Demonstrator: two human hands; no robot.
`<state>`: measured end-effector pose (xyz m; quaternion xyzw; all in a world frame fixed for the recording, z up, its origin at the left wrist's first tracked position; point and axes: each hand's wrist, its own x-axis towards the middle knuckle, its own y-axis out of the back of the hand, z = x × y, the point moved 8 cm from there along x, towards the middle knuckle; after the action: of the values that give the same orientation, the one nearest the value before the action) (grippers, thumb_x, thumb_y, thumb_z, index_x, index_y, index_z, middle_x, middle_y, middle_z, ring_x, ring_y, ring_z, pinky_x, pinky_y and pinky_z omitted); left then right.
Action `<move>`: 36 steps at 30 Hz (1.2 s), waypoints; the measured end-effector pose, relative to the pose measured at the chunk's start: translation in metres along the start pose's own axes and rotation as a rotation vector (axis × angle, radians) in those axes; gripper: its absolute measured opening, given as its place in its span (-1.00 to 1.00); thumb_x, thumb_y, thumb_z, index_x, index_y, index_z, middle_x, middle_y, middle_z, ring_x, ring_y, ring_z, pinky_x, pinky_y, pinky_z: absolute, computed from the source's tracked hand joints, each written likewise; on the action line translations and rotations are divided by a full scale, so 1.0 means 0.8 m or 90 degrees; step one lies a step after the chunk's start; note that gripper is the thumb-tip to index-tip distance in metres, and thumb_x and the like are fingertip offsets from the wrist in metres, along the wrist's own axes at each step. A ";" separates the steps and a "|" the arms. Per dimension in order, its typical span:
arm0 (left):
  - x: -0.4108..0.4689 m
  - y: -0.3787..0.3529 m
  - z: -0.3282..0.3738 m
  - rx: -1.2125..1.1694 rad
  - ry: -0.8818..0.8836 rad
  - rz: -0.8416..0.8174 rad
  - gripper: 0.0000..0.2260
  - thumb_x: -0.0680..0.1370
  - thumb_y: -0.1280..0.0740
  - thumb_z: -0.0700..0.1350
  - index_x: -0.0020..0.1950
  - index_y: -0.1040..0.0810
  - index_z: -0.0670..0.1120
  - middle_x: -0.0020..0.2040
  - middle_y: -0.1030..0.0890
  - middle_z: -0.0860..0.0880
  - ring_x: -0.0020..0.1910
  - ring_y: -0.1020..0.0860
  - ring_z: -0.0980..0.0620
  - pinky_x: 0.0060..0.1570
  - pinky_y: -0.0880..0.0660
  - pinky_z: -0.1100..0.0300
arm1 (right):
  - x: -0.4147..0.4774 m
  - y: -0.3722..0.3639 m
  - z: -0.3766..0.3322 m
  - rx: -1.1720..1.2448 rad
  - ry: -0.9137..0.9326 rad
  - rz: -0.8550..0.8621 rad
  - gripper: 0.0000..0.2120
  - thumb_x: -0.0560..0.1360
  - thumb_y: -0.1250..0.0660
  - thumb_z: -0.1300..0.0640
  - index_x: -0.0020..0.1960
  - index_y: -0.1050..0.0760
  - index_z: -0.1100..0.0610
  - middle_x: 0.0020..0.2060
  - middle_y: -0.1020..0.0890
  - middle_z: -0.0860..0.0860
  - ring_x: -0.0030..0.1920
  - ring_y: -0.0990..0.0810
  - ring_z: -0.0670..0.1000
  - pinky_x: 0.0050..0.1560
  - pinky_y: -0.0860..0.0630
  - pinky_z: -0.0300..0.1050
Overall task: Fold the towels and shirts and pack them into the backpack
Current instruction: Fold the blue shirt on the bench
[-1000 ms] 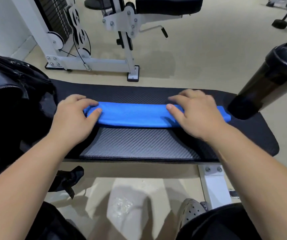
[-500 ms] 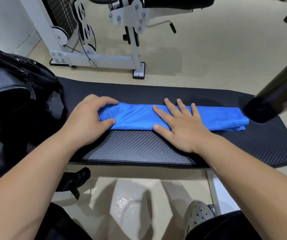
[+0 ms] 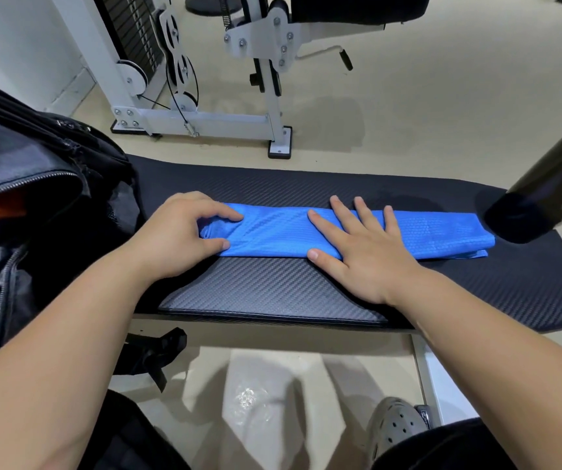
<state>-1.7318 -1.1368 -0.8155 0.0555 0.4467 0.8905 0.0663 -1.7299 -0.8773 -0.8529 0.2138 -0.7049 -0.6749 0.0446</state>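
Observation:
A blue towel [image 3: 435, 230], folded into a long narrow strip, lies lengthwise on the black padded bench [image 3: 273, 290]. My left hand [image 3: 181, 235] pinches the towel's left end between thumb and fingers. My right hand [image 3: 361, 245] lies flat with spread fingers on the middle of the strip, pressing it down. The black backpack [image 3: 35, 184] stands open at the left end of the bench, with something orange showing inside.
A dark shaker bottle [image 3: 544, 191] stands on the bench's right end, close to the towel's right tip. A white weight machine [image 3: 205, 96] stands on the beige floor beyond the bench. My grey clog [image 3: 398, 425] and a black strap [image 3: 150, 354] are below the bench.
My right hand slid left from the towel's right part and flattened on its middle. My left hand went from resting on the left end to pinching it. The view shifted left.

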 end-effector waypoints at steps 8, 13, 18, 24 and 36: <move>-0.006 0.010 0.000 -0.216 0.090 0.035 -0.77 0.43 -0.54 -0.30 -0.07 -0.68 0.02 -0.49 -0.43 0.21 -0.48 -0.27 0.14 -0.43 -0.20 0.33 | -0.006 0.005 0.002 -0.004 -0.001 -0.010 -0.29 0.46 0.30 -0.50 0.57 0.26 -0.33 0.61 0.29 -0.11 0.59 0.36 0.11 0.50 0.36 0.33; -0.007 0.017 -0.022 -0.283 0.165 0.083 -0.77 0.42 -0.54 -0.30 -0.06 -0.70 0.01 -0.35 -0.52 0.16 -0.37 -0.41 0.12 -0.24 -0.39 0.22 | -0.018 0.009 0.008 0.012 -0.059 -0.045 -0.26 0.44 0.30 -0.52 0.57 0.26 -0.34 0.60 0.32 -0.11 0.57 0.40 0.14 0.48 0.34 0.40; -0.020 0.050 -0.016 -0.366 0.176 0.165 -0.73 0.30 -0.55 -0.18 -0.03 -0.72 0.04 -0.07 -0.62 -0.16 -0.17 -0.51 -0.08 0.00 -0.48 -0.01 | -0.003 -0.007 -0.024 0.012 -0.059 -0.030 -0.26 0.46 0.24 -0.55 0.56 0.31 -0.32 0.60 0.34 -0.06 0.55 0.44 0.19 0.45 0.32 0.46; -0.033 0.107 0.030 -0.368 0.147 0.275 -0.75 0.33 -0.53 -0.21 -0.07 -0.71 0.07 -0.08 -0.65 -0.13 -0.17 -0.60 -0.04 -0.06 -0.60 -0.01 | 0.004 0.016 -0.070 0.171 0.007 0.008 -0.28 0.52 0.12 -0.48 0.61 0.16 -0.27 0.62 0.26 -0.06 0.58 0.38 0.13 0.55 0.26 0.26; 0.035 -0.013 0.210 -0.117 0.076 0.155 -0.75 0.39 -0.46 -0.18 -0.02 -0.62 0.12 0.00 -0.59 0.10 -0.20 -0.53 0.24 -0.36 -0.36 0.48 | -0.065 0.054 0.102 0.244 -0.044 0.005 -0.20 0.41 -0.41 -0.31 0.56 -0.26 -0.09 0.45 -0.27 -0.05 0.49 -0.15 0.07 0.50 -0.21 0.02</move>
<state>-1.7322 -0.9939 -0.7231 0.0500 0.3563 0.9309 -0.0639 -1.7216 -0.7826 -0.8064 0.1921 -0.8226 -0.5349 -0.0185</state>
